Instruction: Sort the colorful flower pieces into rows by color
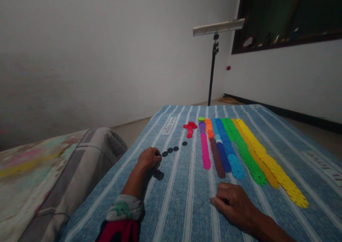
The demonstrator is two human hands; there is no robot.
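My left hand is closed in a pinch at the near end of a slanting row of black snowflake discs. A dark disc edge shows at its fingertips, mostly hidden by the fingers. Close to the wrist lies a small heap of black discs. My right hand rests on the cloth with its fingers curled, and nothing shows in it. Beyond the row, red discs form a cross-like cluster. Overlapping discs lie in long coloured strips to the right, among them pink, brown, green and yellow.
A blue and white striped cloth covers the table. To the left stands a bed or couch with a grey cover. Behind the table, a light bar stands on a black pole before the wall. A dark window is at upper right.
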